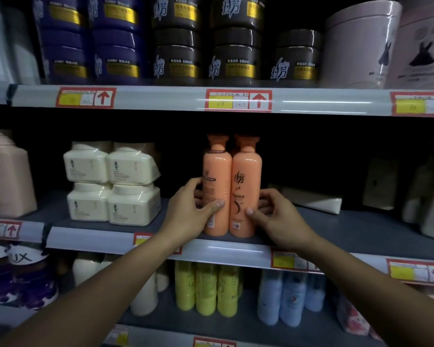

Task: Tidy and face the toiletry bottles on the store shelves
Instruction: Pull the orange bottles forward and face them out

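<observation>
Store shelves fill the view in three tiers, each with a grey front rail (pixel 161 98) carrying red-and-yellow price tags (pixel 238 100). On the top tier stand four dark blue tubs (pixel 115 38) stacked in two columns, five brown tubs (pixel 236 61) beside them, and two large pale pink round boxes (pixel 361 43) at the right. The middle shelf (pixel 361 229) holds four cream square jars (pixel 113 184), two on two, a pink container (pixel 5 176) at the far left, and a white carton (pixel 316 200) lying flat to the right. Two orange bottles stand upright, touching side by side, at the front edge of this shelf. The left hand (pixel 186 211) grips the left orange bottle (pixel 217 186), thumb across its front and fingers behind. The right hand (pixel 278 214) holds the right orange bottle (pixel 247 189), thumb on the label and fingers round its far side. Below are three yellow bottles (pixel 206 289), three light blue bottles (pixel 286 296), white bottles (pixel 145 296) partly hidden by the left forearm, and purple tubs (pixel 18 279) at the left.
</observation>
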{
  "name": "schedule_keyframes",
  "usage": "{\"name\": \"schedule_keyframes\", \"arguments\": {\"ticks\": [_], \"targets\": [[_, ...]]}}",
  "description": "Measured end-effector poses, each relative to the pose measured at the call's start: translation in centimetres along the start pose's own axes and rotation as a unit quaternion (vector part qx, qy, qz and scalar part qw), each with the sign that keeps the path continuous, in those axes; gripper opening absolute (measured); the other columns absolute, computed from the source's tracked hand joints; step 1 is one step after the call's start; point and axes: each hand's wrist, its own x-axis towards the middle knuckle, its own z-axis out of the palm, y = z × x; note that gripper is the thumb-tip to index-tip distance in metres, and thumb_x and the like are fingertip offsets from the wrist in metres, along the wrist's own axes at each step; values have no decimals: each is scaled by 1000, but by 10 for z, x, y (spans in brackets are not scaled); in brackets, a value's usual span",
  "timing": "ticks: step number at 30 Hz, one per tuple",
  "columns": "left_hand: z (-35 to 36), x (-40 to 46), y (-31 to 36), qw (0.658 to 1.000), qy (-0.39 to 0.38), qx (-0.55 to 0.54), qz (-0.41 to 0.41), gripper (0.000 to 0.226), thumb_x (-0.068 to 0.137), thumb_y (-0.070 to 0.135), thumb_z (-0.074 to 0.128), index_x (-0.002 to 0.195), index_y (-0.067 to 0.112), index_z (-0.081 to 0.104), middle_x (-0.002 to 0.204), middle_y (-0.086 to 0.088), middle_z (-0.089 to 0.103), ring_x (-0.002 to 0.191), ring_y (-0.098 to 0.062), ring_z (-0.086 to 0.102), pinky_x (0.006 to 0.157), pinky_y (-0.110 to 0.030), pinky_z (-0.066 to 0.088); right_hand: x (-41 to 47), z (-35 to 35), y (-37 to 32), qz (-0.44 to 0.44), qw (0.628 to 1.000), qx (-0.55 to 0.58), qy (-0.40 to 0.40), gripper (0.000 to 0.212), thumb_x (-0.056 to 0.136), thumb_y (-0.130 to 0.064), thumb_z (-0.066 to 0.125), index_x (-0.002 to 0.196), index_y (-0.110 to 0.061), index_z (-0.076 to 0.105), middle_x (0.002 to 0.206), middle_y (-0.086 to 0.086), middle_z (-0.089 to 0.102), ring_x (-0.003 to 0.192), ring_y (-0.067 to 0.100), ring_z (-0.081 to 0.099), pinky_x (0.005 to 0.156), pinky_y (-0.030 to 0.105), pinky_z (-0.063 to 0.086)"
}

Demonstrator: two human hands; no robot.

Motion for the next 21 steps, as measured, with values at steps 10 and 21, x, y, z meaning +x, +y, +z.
{"name": "schedule_keyframes", "arguments": {"ticks": [10, 21], "targets": [[-1, 22, -14, 994, -69, -10, -85, 145, 54, 66, 93, 165, 28, 7, 167, 0, 26, 151, -17, 32, 119, -31, 27, 15, 1, 6, 24, 998, -29, -46, 137, 47, -78, 89, 158, -27, 28, 150, -7, 52, 133, 9, 56, 109, 42, 52], [16, 36, -24, 983, -101, -114, -99, 128, 58, 47, 98, 159, 26, 23, 141, 9, 60, 121, -1, 61, 104, -27, 50, 31, 16, 10, -39, 993, 56, -99, 97, 74, -18, 94, 151, -23, 36, 140, -3, 64, 128, 12, 63, 106, 41, 54]]}}
